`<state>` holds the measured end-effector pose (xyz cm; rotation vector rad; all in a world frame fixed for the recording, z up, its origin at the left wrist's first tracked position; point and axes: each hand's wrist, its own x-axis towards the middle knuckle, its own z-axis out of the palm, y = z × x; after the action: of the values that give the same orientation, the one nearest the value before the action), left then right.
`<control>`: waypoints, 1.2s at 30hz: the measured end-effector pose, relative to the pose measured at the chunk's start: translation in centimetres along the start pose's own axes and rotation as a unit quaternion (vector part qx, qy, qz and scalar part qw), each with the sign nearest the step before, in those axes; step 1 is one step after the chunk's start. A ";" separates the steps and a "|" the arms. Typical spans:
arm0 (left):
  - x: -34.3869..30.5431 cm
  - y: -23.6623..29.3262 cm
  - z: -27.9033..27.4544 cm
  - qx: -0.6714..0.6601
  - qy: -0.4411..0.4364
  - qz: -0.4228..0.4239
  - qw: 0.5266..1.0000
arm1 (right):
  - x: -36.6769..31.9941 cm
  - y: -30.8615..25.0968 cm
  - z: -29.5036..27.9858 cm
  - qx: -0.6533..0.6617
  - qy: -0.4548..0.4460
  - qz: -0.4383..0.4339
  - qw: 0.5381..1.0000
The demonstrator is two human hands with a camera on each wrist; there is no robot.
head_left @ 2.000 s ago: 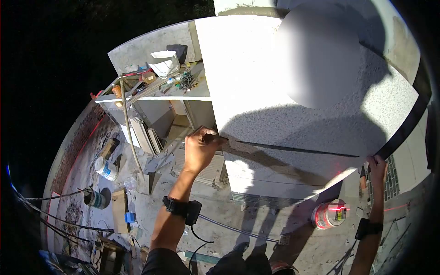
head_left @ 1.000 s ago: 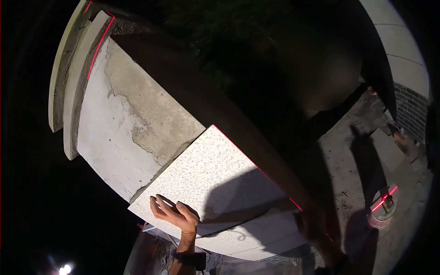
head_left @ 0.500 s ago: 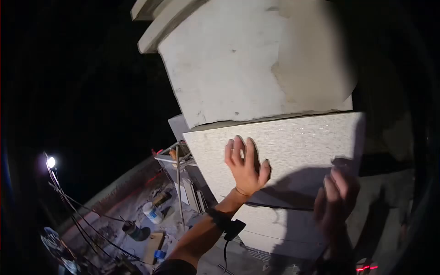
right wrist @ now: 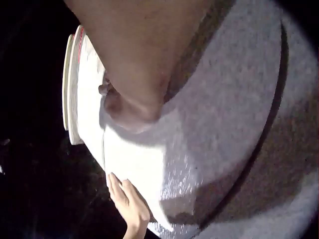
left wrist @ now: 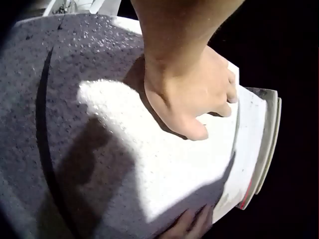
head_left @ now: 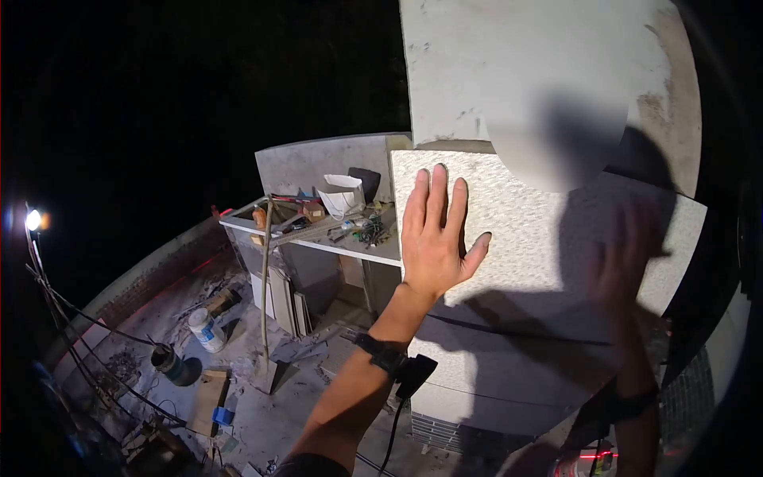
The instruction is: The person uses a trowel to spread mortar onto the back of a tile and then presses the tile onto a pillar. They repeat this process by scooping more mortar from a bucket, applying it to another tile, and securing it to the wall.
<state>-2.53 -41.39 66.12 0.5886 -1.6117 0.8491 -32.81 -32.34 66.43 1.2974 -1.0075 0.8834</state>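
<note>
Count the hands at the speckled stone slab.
2. The left hand lies flat with straight fingers on the upper left of the slab; the right hand, blurred and in shadow, is over its right part. No other hand shows.

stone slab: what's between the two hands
Only the bare speckled face of the stone slab, partly in shadow, lies between the left hand and the blurred right hand; the head view shows it.

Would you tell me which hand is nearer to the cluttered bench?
Left. The left hand lies flat on the slab near its left edge, just right of the bench; the right hand, blurred, is farther right across the slab.
</note>
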 end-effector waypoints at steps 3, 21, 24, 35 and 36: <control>-0.9 -1.0 0.1 -0.014 -0.011 0.004 1.000 | 3.9 -8.3 0.3 0.043 -0.046 -0.054 0.997; -1.7 -2.9 2.0 -0.065 0.123 0.007 0.990 | 4.4 -10.0 4.7 0.063 0.083 -0.092 0.990; -1.2 -3.5 2.6 -0.027 0.142 0.071 0.987 | 4.8 -11.3 5.5 0.046 0.133 -0.083 0.987; -3.1 -4.3 3.1 0.034 0.213 0.139 0.966 | 3.9 -10.5 5.2 0.035 0.127 -0.127 0.983; -3.3 -3.7 3.0 0.007 0.194 0.115 0.974 | 4.1 -10.5 4.9 -0.003 0.122 -0.143 0.982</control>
<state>-0.84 -46.22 63.41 0.2254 -1.3299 1.0747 -22.05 -38.29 66.77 1.2563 -0.6135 0.7939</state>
